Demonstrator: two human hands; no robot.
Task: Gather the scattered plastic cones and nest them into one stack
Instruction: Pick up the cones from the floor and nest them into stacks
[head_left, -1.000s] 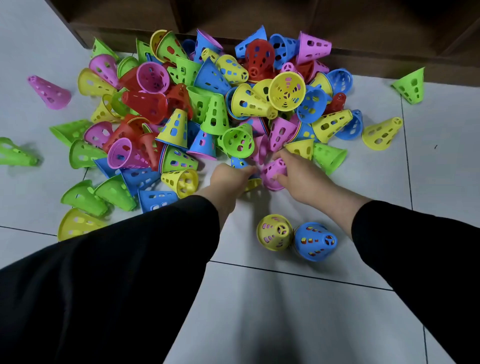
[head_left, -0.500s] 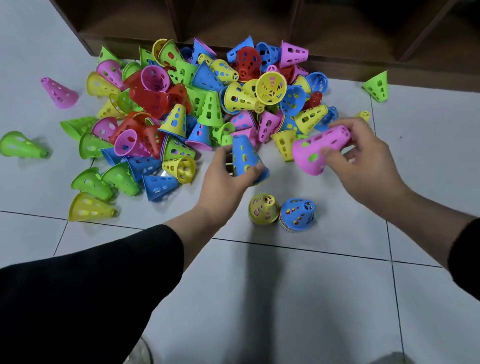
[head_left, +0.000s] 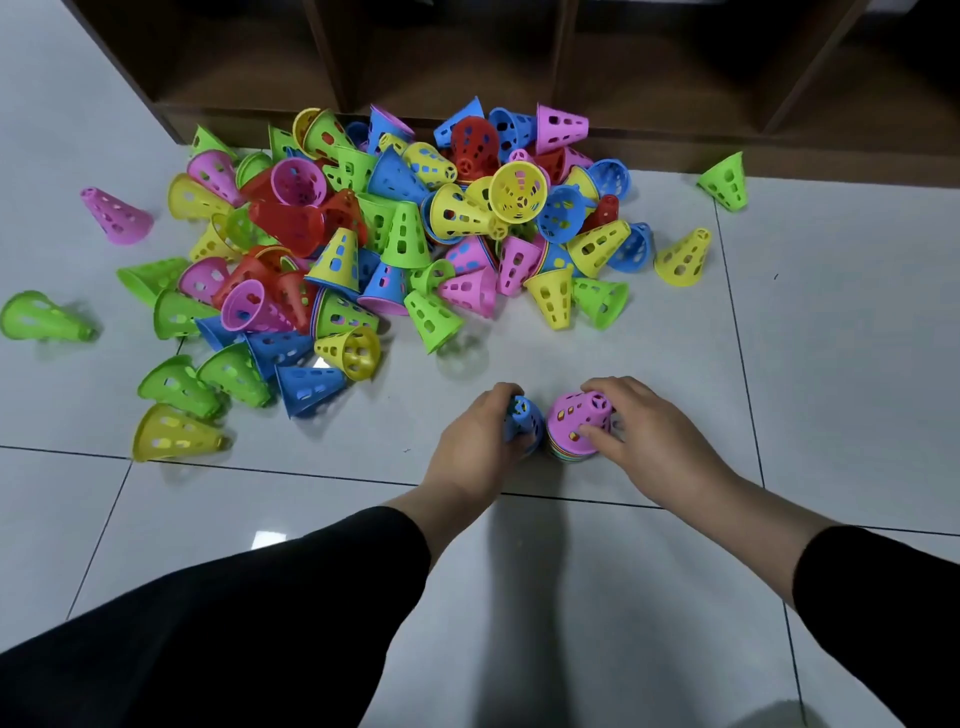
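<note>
— Where were the hands?

— My left hand (head_left: 475, 447) gripped a blue cone (head_left: 522, 423); my right hand (head_left: 644, 441) curled round a pink cone (head_left: 579, 418) topping a small stack (head_left: 569, 452) on the floor (head_left: 831, 338). The two cones stood side by side.

— And the rest?

— The pile of cones (head_left: 395, 239) lay beyond them, against the wooden shelf (head_left: 519, 62).

pale tiled floor (head_left: 831, 364), dark wooden shelf unit (head_left: 649, 78)
</note>
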